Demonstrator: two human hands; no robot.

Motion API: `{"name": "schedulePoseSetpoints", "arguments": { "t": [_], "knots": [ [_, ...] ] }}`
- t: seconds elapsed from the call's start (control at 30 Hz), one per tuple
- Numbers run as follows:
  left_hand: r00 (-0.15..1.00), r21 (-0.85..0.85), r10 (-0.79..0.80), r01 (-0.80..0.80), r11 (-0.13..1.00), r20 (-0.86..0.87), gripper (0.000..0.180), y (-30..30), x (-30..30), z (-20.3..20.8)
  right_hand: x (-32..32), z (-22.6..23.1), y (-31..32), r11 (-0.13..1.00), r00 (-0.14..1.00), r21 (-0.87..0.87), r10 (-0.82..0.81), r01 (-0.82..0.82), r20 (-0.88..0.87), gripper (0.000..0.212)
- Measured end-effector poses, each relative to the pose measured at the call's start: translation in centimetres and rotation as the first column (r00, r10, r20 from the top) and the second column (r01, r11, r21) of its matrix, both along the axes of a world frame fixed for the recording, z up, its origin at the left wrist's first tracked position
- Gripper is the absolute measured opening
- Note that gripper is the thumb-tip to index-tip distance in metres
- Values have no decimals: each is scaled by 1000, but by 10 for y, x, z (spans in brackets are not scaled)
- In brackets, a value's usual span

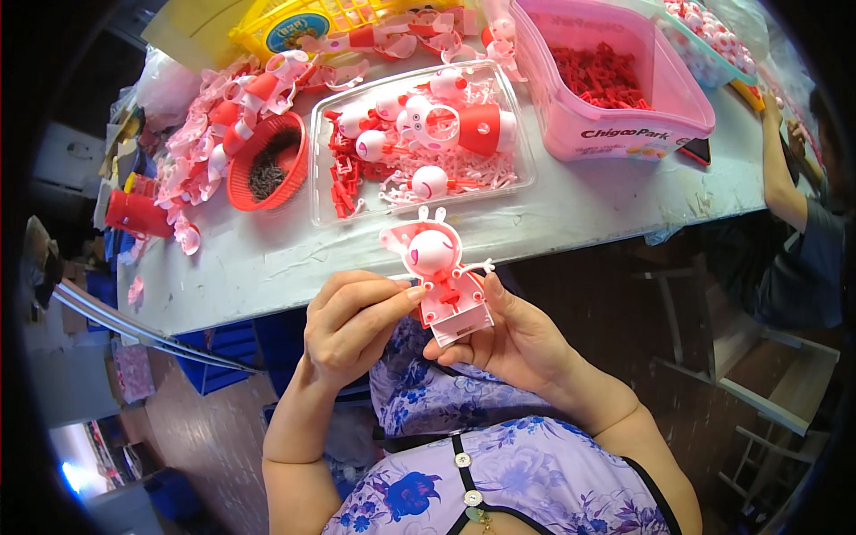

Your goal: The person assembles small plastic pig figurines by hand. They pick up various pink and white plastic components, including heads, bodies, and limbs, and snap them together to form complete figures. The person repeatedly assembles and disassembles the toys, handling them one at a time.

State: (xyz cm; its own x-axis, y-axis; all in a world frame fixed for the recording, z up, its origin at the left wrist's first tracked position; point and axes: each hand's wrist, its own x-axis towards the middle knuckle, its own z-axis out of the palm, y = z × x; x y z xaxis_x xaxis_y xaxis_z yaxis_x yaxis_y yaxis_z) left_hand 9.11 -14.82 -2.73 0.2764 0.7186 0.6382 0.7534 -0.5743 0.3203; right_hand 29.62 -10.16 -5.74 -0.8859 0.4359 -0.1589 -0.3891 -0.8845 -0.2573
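Observation:
An opened half-shell of a pink and red plastic toy figure (448, 294) is held upright near the table's front edge. A white ball with a pink patch sits in its head, and red parts and screw posts show in its body. My right hand (522, 334) is closed round its right side and base. With thumb and fingers pinched together, my left hand (357, 316) grips its left side near the small arm; whether a loose part is between the fingertips is hidden. Beyond the toy, a clear tray (526, 169) holds another figure shell (481, 127), white balls and small red and pink parts.
A red bowl (298, 160) of dark screws stands left of the tray, beside heaped pink and red shells (192, 143). A pink bin (571, 134) with red parts stands at right. A yellow basket (245, 31) is behind. Another person's arm (780, 169) reaches in at far right.

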Motion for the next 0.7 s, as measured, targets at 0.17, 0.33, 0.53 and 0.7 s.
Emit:
{"name": "schedulePoseSetpoints", "arguments": {
  "t": [0.17, 0.33, 0.53, 0.7],
  "knots": [
    [998, 19, 58, -58, 998, 27, 38, 4, -5, 6, 0, 7, 4, 999, 999, 34, -37, 37, 14, 51],
    [948, -16, 309, -309, 951, 75, 27, 42, -22, 33, 10, 9, 10, 982, 985, 97, -168, 162, 49, 51],
    [956, -376, 293, -279, 883, -22, 13, 87, -42, 36, 19, 4, 10, 975, 977, 68, -212, 211, 12, 49],
    [966, -427, 246, -258, 867, -85, 12, 99, -45, 37, 24, -2, 13, 966, 968, 64, -250, 249, 11, 49]
  ]
}}
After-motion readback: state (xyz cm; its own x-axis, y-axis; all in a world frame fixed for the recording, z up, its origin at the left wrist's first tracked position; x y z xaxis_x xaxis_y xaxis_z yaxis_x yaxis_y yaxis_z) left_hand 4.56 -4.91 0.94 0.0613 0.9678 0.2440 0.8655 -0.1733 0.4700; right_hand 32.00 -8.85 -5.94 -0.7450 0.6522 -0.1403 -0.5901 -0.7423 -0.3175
